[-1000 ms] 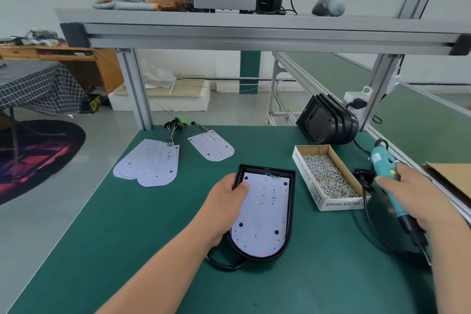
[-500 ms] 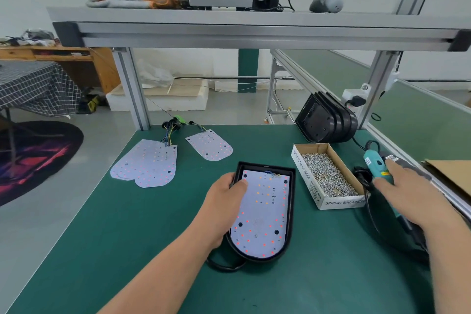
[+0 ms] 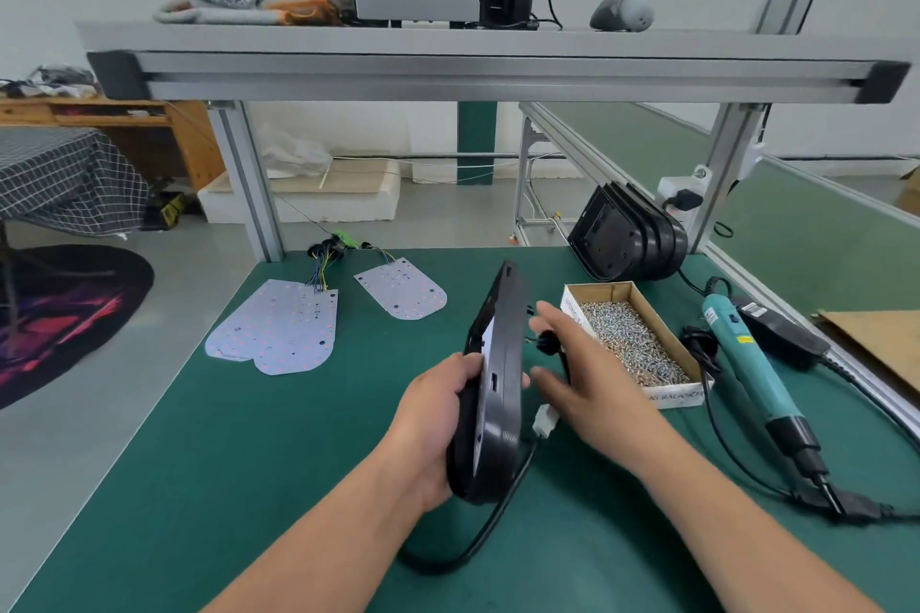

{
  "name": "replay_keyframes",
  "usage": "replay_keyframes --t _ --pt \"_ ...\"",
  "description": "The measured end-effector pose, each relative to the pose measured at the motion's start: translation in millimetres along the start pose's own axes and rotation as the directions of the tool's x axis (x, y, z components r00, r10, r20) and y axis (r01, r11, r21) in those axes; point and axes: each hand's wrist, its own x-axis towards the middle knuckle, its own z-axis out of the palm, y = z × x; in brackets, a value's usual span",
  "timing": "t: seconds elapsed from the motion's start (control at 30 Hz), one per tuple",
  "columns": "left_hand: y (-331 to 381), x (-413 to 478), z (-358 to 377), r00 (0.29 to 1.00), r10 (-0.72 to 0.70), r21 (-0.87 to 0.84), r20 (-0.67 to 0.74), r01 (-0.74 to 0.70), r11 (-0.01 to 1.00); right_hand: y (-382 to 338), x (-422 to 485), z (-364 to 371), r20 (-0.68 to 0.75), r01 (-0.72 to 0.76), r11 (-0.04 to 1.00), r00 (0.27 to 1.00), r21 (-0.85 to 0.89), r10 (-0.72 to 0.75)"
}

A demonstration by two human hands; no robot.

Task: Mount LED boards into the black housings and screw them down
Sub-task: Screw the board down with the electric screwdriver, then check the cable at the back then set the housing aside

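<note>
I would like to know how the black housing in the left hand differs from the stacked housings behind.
The held housing carries a white LED board and trails a cable; the stacked housings show a bare black interior. The held housing is gripped on edge by the left hand; the stacked housings lean nested on the mat. Both are black.

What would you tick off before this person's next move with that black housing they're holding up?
1. Left hand grips the black housing, tilted on edge: ok.
2. Right hand free and open behind it: ok.
3. LED board seated inside: cannot tell, face turned away.
4. Electric screwdriver within reach, lying on the table: ok.
5. Screw box stocked: ok.
6. LED board screwed down: cannot tell.
</note>
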Motion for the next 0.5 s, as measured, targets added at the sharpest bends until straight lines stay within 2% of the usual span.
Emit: replay_keyframes --t 0.03,0.07,0.17,0.23,0.3,0.37,0.4,0.47,0.5 --pt "0.0 0.1 0.4 0.999 -0.033 -0.048 0.024 0.034 0.998 1.2 3.4 1.6 -0.005 -0.05 0.998 0.999 0.04 0.051" --pt "-0.1 1.2 -0.2 0.998 -0.052 -0.082 0.032 0.054 0.995 1.3 6.6 1.4 -0.005 -0.104 0.983 0.994 0.15 0.106" --pt "-0.9 6.7 -3.5 0.999 -0.048 -0.112 0.016 0.05 0.992 4.5 10.6 -2.2 0.003 -0.127 0.808 0.988 0.575 0.153" --pt "-1.9 8.8 -4.0 1.0 -0.015 -0.172 0.014 0.017 0.985 4.5 13.2 -6.0 -0.091 -0.054 0.748 0.984 0.662 0.152" --pt "-3.8 10.1 -1.7 0.999 0.002 -0.249 0.032 0.006 0.969 3.2 17.0 -10.1 -0.214 0.037 0.731 0.965 0.681 0.15" --pt "-5.3 9.4 1.1 0.999 0.007 -0.271 0.053 0.008 0.962 -1.7 19.0 -13.6 -0.349 0.137 0.77 0.93 0.624 0.118" --pt "-5.7 9.3 2.0 0.998 0.008 -0.273 0.059 0.009 0.962 -3.6 19.5 -15.1 -0.418 0.195 0.827 0.907 0.527 0.053" --pt "-5.4 8.8 2.6 0.996 0.001 -0.28 0.09 0.024 0.96 -7.1 19.4 -17.0 -0.499 0.307 0.929 0.85 0.209 -0.169" --pt "-4.7 8.4 2.0 0.993 0.002 -0.285 0.116 0.032 0.958 -9.3 19.2 -18.0 -0.511 0.363 0.931 0.807 0.038 -0.294"
